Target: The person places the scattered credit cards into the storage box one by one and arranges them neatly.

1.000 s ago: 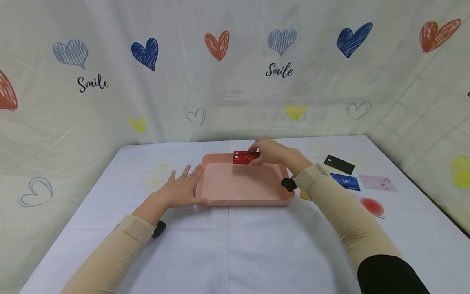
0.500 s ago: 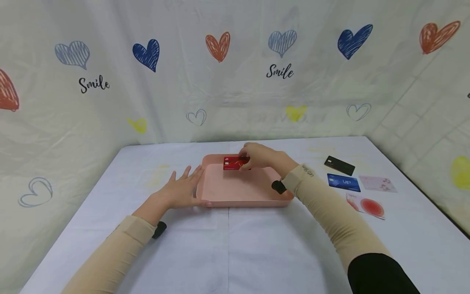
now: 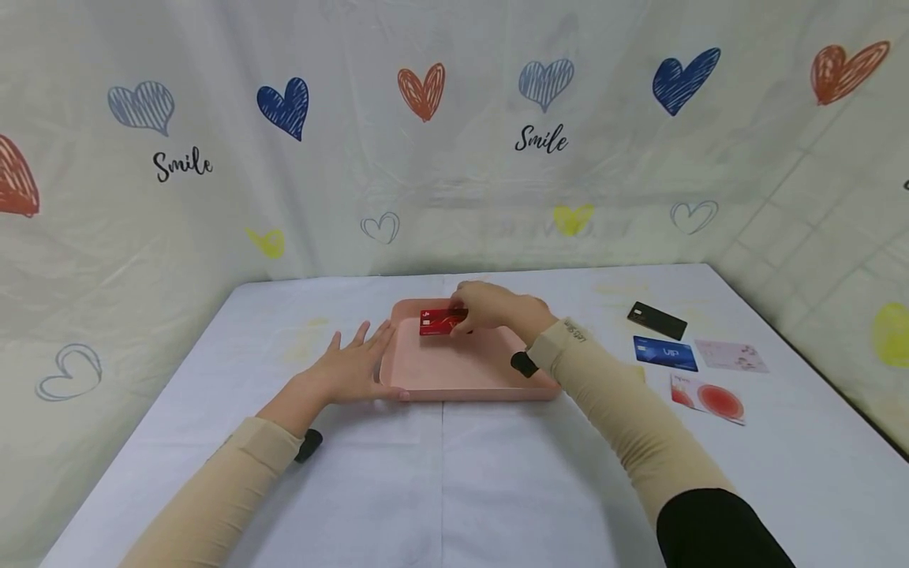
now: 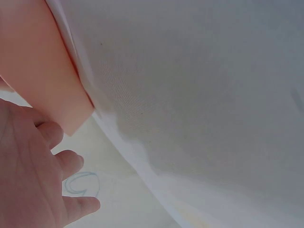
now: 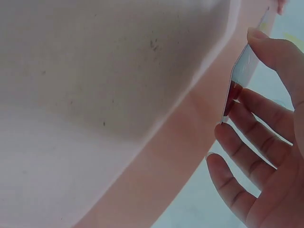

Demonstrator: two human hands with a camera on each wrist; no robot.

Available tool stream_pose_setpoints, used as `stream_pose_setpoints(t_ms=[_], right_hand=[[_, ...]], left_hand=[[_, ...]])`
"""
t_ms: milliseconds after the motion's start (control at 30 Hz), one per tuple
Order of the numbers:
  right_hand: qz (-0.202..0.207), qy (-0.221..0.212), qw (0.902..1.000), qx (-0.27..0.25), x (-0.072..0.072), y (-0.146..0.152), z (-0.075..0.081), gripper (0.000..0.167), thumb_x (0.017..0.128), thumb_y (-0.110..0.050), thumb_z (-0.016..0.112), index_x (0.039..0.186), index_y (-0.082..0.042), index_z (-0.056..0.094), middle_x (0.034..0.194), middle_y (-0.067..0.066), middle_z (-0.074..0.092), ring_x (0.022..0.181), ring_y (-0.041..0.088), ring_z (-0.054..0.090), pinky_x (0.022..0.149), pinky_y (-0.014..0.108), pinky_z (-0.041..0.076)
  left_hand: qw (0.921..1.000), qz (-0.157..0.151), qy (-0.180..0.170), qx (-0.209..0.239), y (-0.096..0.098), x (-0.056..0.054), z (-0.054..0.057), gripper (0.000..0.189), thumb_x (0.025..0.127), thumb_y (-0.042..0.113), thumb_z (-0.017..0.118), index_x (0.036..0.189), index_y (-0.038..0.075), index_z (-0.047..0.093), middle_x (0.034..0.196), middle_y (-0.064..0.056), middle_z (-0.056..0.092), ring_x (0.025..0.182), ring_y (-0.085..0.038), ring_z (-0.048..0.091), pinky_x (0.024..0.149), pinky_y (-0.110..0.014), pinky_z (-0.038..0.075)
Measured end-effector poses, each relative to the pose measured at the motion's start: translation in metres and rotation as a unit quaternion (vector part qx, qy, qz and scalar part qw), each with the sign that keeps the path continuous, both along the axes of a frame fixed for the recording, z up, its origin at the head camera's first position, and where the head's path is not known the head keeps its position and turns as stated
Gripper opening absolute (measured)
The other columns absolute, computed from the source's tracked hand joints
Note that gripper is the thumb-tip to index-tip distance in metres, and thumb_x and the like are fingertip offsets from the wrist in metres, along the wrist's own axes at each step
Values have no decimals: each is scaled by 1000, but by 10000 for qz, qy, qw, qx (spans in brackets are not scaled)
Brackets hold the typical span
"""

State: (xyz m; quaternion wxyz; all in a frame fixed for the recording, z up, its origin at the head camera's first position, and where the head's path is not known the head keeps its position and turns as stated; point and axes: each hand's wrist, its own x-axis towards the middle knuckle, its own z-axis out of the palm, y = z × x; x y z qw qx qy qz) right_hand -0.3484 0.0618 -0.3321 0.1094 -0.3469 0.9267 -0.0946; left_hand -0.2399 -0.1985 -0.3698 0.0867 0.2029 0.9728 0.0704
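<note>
Head view: red card (image 3: pixel 435 322) is over the far-left part of the pink tray (image 3: pixel 483 395), pinched between thumb and fingers of the right hand (image 3: pixel 490 306). Right wrist view shows the card nearly edge-on, little finger off it; can't tell if it touches the tray floor. Left hand (image 3: pixel 351 369) has fingers spread wide against the tray's left side, thumb at the near rim.

Progress, my read: early. The first card I can see at the tray is this one, not released yet. Left over: the cards on the table (image 3: pixel 497 489), to the right, all outside the tray.

Count: 1 tray, 1 red card in hand, 1 black card (image 3: pixel 656 320), 1 blue VIP card (image 3: pixel 665 353), 1 pale pink card (image 3: pixel 731 355), 1 red-circle card (image 3: pixel 708 399). Plus 1 yellow item (image 3: pixel 641 372), mostly behind the right sleeve (image 3: pixel 604 410); probably a card, can't confirm.
</note>
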Motion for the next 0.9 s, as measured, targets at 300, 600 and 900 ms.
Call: stream_pose_setpoints(t_ms=[300, 600, 900], right_hand=[[-71, -73, 9996, 255, 2, -16, -6, 42, 90, -32, 81, 121, -5, 72, 109, 5, 63, 98, 20, 58, 92, 34, 50], [-411, -190, 9987, 245, 5, -29, -12, 46, 90, -32, 81, 126, -5, 70, 108, 4, 64, 98, 20, 57, 91, 34, 50], [-505, -201, 9984, 183, 6, -36, -15, 32, 90, -30, 82, 109, -7, 71, 95, 3, 62, 88, 18, 55, 78, 31, 48]], left_hand=[[10000, -40, 18, 17, 0, 0, -1, 119, 83, 77, 64, 165, 7, 13, 171, -11, 14, 155, -43, 8, 113, -76, 7], [10000, -52, -10, 11, 1, 0, -1, 119, 83, 77, 64, 166, 10, 10, 171, -11, 13, 154, -44, 8, 113, -76, 7], [10000, -16, -46, 54, 0, 1, 1, 119, 83, 76, 65, 166, 11, 9, 171, -10, 12, 155, -44, 8, 113, -76, 6]])
